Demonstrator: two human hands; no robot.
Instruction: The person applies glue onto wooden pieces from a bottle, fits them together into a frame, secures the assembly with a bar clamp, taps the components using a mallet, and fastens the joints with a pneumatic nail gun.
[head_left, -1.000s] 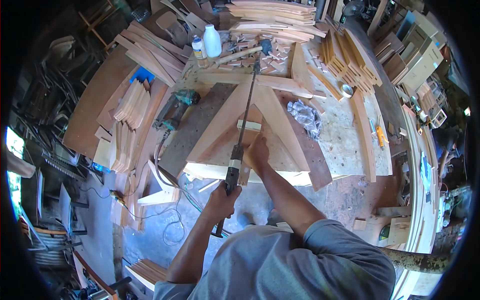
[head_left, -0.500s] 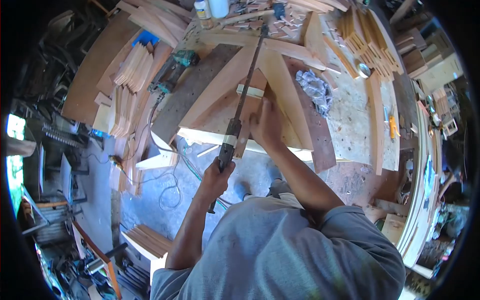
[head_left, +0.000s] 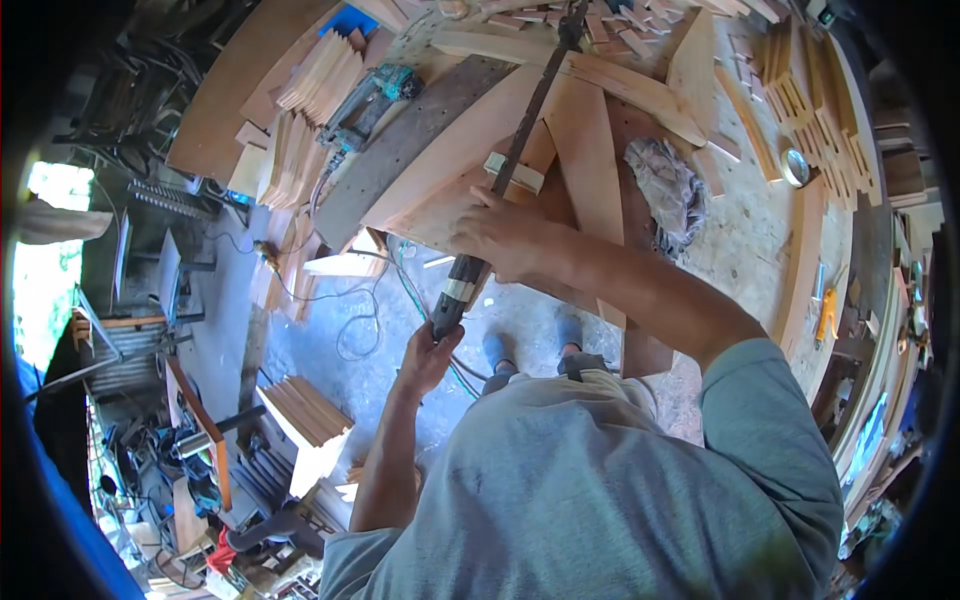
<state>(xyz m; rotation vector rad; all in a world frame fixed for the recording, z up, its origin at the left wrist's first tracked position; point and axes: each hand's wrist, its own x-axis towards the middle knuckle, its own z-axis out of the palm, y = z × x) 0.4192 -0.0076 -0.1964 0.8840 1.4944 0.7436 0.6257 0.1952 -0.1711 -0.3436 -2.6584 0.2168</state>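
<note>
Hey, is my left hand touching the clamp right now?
Touching. The head view shows the left hand gripping the lower end of the clamp, fingers closed around it.

Woodwkg shop: stacked wood pcs (head_left: 322, 75), pwr tool (head_left: 366, 108), workbench (head_left: 745, 245).

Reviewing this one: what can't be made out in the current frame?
All in the head view:
- Far end of the long dark metal bar tool: cut off by the top edge.
- Its lower end: hidden by the bare left hand.
- Right palm's contact: hidden by the back of the bare right hand.
- Middle of the small pale wooden block: behind the bar.
</note>
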